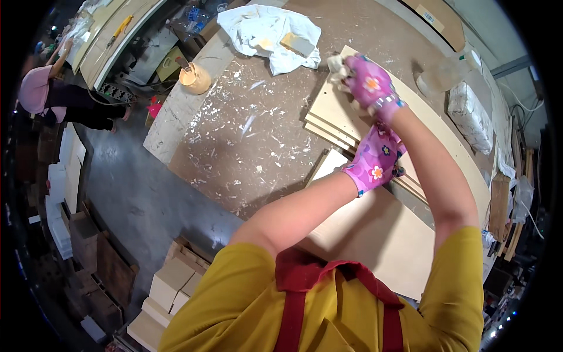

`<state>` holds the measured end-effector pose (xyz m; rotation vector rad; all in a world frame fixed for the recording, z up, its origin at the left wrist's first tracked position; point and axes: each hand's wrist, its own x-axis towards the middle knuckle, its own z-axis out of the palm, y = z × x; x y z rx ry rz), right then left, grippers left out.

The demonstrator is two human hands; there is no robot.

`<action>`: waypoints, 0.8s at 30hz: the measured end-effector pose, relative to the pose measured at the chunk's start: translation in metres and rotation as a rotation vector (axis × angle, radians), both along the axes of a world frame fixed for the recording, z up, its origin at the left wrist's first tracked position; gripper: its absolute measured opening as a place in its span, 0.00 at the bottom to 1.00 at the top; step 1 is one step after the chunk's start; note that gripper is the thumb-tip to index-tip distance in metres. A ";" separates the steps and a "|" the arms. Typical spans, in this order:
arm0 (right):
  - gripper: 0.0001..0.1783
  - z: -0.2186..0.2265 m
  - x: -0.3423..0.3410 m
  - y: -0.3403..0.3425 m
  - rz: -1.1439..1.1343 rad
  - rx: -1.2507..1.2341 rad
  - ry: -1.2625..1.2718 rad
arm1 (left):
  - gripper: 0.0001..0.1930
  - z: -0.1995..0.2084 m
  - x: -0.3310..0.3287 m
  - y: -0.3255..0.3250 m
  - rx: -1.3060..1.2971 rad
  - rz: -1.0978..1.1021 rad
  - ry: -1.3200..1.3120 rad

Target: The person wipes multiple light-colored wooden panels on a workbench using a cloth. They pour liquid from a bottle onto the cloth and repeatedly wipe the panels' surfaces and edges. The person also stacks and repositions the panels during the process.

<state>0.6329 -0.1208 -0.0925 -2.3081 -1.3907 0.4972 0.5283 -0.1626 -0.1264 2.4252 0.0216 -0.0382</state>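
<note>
Pale wooden boards (329, 110) lie stacked at the right of the brown worktop. My right hand (370, 84), in a pink flowered glove, is closed over the far left corner of the top board. Bunched off-white material (338, 68) shows at its fingers; whether it is a rag or the glove's fingertips I cannot tell. My left hand (378, 157), gloved alike, rests at the near side of the stack, partly under my right wrist, its fingers mostly hidden. A wide pale board (369, 240) lies between the stack and my body.
A white plastic sheet (252, 29) bearing a yellowish block (297, 44) lies at the far edge. Left of it stands an orange-tan pot (195, 79). A white wrapped block (470, 117) sits at right. Another person (44, 91) stands by a far-left table. Cartons (170, 284) stand lower left.
</note>
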 end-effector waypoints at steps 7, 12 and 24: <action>0.12 -0.021 -0.026 -0.005 0.184 0.139 -0.255 | 0.31 -0.070 0.011 -0.022 0.153 0.115 -0.433; 0.11 -0.012 -0.047 -0.007 0.340 0.137 -0.004 | 0.30 -0.074 0.014 -0.027 0.105 0.162 -0.452; 0.13 -0.008 -0.030 -0.034 0.036 0.344 0.018 | 0.30 -0.076 0.014 -0.028 -0.356 0.113 -0.432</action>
